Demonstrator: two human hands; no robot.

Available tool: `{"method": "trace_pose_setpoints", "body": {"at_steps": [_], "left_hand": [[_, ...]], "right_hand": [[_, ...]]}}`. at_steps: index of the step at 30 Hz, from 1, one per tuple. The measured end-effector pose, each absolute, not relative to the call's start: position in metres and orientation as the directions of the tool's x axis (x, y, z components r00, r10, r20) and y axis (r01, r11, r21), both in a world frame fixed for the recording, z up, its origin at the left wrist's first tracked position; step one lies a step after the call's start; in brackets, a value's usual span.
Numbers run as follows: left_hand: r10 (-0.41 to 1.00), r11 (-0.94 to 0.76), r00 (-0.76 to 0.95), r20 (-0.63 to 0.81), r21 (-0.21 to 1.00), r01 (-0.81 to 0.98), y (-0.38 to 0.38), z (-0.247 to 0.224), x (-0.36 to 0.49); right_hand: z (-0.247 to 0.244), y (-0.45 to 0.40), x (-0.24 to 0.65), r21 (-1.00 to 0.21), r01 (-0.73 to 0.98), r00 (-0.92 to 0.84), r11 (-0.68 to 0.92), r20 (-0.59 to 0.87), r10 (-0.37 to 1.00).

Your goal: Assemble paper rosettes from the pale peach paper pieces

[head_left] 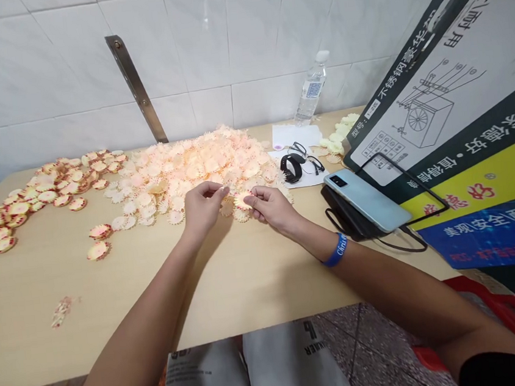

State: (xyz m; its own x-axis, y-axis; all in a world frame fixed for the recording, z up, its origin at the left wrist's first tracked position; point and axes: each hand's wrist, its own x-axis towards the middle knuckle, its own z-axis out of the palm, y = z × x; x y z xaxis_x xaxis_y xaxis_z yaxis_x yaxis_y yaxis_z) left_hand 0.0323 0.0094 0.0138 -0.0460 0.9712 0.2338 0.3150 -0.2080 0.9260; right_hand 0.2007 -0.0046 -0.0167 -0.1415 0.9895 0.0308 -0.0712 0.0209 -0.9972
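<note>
My right hand (272,207) pinches a pale yellow flower-shaped disc (242,201) with a jagged edge between thumb and fingers. Left of it, my left hand (204,206) is closed, thumb and fingertips together; whatever they hold is too small to make out. Both hands are at the front edge of a large heap of thin, pale pink and cream flower-shaped discs (199,162). Further left lie thicker stacks of red-edged discs (61,183), with two stacks (99,241) apart from the rest, nearer my left arm.
A water bottle (311,89) stands against the tiled wall. Black-framed glasses and a black band (292,168) rest on white paper. At right, a light blue phone (368,198) lies on a black case, beside a large printed box (452,117). Small scraps (61,312) lie at front left.
</note>
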Motion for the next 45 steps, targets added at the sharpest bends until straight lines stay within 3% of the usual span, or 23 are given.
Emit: {"method": "trace_pose_setpoints", "body": {"at_steps": [5, 7, 11, 15, 22, 28, 34, 45], "left_hand": [[0.85, -0.198, -0.437, 0.294, 0.947, 0.252, 0.035, 0.011, -0.003], [0.805, -0.222, -0.463, 0.372, 0.911, 0.346, 0.041, 0.012, -0.013], [0.801, -0.366, -0.22, 0.557, 0.746, 0.556, 0.033, 0.011, -0.006], [0.794, -0.509, 0.086, 0.602, 0.58, 0.636, 0.019, 0.007, 0.013], [0.827, -0.562, 0.28, 0.488, 0.688, 0.46, 0.0, 0.008, 0.039], [0.948, -0.307, 0.198, 0.248, 0.872, 0.38, -0.003, 0.011, 0.047], [0.978, -0.156, 0.174, 0.114, 0.954, 0.256, 0.005, 0.013, 0.034], [0.92, -0.383, 0.266, 0.288, 0.803, 0.457, -0.004, 0.013, 0.04]], "right_hand": [[-0.018, -0.003, 0.205, -0.998, -0.039, -0.084, 0.049, 0.052, 0.995], [-0.02, -0.002, 0.206, -0.999, -0.041, -0.104, 0.026, 0.03, 0.994], [-0.023, -0.001, 0.205, -0.996, -0.075, -0.156, 0.053, 0.064, 0.986], [-0.021, -0.002, 0.205, -0.993, -0.094, -0.149, 0.064, 0.078, 0.986], [-0.015, -0.005, 0.205, -0.996, -0.092, -0.095, -0.006, 0.003, 0.995], [-0.016, -0.005, 0.205, -0.993, -0.117, -0.131, -0.002, 0.013, 0.991], [-0.019, -0.003, 0.205, -0.995, -0.101, -0.181, 0.022, 0.04, 0.983], [-0.02, -0.003, 0.205, -0.997, -0.049, -0.154, 0.051, 0.059, 0.986]]}}
